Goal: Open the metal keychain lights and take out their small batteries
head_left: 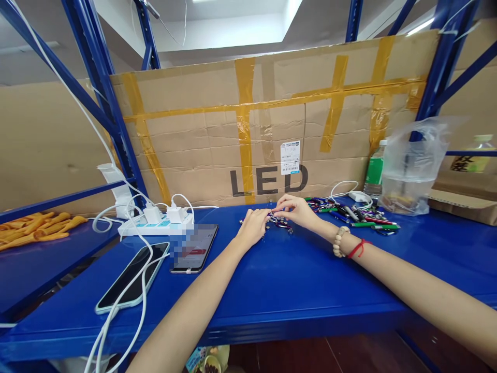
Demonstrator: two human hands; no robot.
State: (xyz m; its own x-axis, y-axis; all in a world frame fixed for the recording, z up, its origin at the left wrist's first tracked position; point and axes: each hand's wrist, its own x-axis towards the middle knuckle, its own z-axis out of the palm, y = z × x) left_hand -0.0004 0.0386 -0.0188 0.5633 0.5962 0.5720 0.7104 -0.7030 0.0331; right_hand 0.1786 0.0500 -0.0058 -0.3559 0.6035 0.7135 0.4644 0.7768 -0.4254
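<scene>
Both my hands meet near the back middle of the blue shelf (295, 280). My left hand (254, 226) is curled, its fingers closed on a small metal keyring piece (280, 221) lying among a few such pieces. My right hand (297, 209) pinches the same small cluster from the right. That wrist wears a bead bracelet (339, 241) and a red string (357, 248). What exactly each hand grips is too small to make out.
A pile of coloured pen-like keychains (355, 213) lies right of my hands, beside a clear plastic bag (411, 168) and a green bottle (375, 171). Two phones (134, 274) and a power strip (155, 224) with white cables sit left. A taped cardboard sheet (272, 129) stands behind.
</scene>
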